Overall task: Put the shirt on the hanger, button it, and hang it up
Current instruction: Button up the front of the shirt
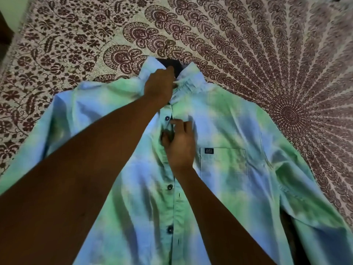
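The shirt (238, 115), a green and blue tie-dye garment, lies front side up and spread flat on a bed covered by a bedspread (76, 44) printed in dark red on cream; the collar (191, 77) points away from the person; the sleeves extend to both sides.

The hanger (170, 63) is inside the shirt; its dark body shows in the neck opening; its metal hook (169, 47) lies flat on the bedspread just beyond the collar.

The left hand (158, 83) is at the neck opening; its fingers are curled and grip the collar edge on the person's left.

The right hand (179, 146) rests on the front placket below the collar; thumb and forefinger pinch the edge of the front panel on the person's right, just beside the upper button (167, 118); the remaining fingers are curled loosely on the fabric.

Two further dark buttons (169, 187) show lower on the placket; each sits beside the edge of the opposite panel, apart from its buttonhole, and is not fastened.

A chest pocket (223, 165) with a small dark label (209, 150) lies to the right of the right hand.
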### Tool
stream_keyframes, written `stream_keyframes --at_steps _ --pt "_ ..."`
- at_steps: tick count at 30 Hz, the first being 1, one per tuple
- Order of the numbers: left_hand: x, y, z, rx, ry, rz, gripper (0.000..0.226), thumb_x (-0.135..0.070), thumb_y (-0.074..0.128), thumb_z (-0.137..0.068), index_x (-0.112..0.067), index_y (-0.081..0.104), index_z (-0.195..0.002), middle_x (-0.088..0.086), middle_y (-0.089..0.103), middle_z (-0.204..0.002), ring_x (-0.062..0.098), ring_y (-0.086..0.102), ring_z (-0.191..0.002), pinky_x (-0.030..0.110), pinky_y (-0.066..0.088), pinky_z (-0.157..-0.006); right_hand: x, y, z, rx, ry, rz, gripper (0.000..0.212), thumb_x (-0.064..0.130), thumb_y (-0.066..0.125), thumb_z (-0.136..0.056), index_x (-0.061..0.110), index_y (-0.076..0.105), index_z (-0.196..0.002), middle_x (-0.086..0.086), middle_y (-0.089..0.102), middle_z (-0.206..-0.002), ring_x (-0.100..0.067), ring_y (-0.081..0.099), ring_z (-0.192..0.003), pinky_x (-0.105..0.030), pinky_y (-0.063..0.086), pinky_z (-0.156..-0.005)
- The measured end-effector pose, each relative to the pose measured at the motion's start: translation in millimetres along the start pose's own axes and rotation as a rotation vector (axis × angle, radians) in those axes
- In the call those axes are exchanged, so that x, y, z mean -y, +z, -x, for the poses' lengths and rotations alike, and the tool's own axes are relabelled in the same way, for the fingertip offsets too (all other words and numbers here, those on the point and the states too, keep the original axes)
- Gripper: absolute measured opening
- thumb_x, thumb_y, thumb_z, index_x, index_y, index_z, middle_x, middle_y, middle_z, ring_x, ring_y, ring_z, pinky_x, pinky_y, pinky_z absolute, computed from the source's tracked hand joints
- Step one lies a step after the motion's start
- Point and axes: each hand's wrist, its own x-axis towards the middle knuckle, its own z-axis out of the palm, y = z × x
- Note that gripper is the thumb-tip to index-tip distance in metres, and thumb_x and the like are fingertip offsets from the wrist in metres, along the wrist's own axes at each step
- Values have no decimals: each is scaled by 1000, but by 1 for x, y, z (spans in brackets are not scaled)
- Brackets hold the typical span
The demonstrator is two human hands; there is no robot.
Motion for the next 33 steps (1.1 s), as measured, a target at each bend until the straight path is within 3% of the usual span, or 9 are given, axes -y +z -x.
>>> stream_keyframes --at_steps 4,6,11,15,20,24,27,30,33 --pt "3 -1 21 -108 6 196 33 -16 48 -91 -7 43 -122 21 63 -100 40 58 -94 44 41 -71 -9 -8 -1 -45 174 54 37 28 64 -81 18 55 -115 -8 56 -112 -29 57 -98 -34 43 -66" --pt "6 -1 38 -105 71 107 38 -27 57 -88 -7 44 -118 18 61 -104 39 58 -94 43 42 -68 -12 -12 0 1 189 100 25 26 56 -86 18 61 -109 -6 62 -104 -27 59 -95 -32 43 -65" --pt "17 -7 47 247 -42 -175 56 -55 57 -83 -2 54 -102 22 59 -110 40 57 -102 40 44 -76 -7 -10 4 -57 222 -10 15 20 56 -87 16 66 -98 -6 67 -93 -25 63 -85 -25 34 -61" --pt "11 -4 34 365 -24 -147 36 -33 58 -89 -1 58 -104 21 59 -116 38 55 -108 41 45 -84 -3 -11 -2 29 243 79 18 27 56 -88 20 65 -102 -5 69 -96 -24 63 -91 -29 43 -67" --pt "6 7 31 124 -114 188 28 -24 50 -93 2 60 -98 24 64 -107 40 57 -104 41 44 -85 1 -15 -10 74 296 50 19 23 54 -88 22 68 -100 -2 71 -97 -22 65 -90 -23 39 -64" --pt "5 15 46 81 -72 307 32 -27 51 -93 4 60 -92 24 65 -98 38 60 -96 44 45 -80 -5 -19 -9 140 220 0 17 17 55 -85 21 68 -96 -2 70 -95 -21 64 -88 -24 40 -63" --pt "-6 16 74 -153 35 193 31 -24 42 -94 0 57 -107 22 60 -109 38 56 -102 43 44 -83 -15 -31 -8 -123 98 -95 18 20 57 -86 21 66 -102 -2 68 -97 -21 62 -90 -30 47 -71" --pt "-3 35 114 -165 263 -50 54 -32 32 -92 -2 37 -137 19 40 -143 36 38 -132 50 27 -109 -44 -42 -7 -299 -22 213 40 26 51 -89 15 53 -128 -10 57 -127 -29 50 -118 -37 41 -94" --pt "18 58 132 22 367 -304 67 -47 18 -92 -5 23 -144 14 23 -153 33 25 -140 52 6 -112 -74 -46 0 76 47 443 62 46 30 -92 20 21 -147 -10 13 -157 -35 9 -144 -49 9 -115"
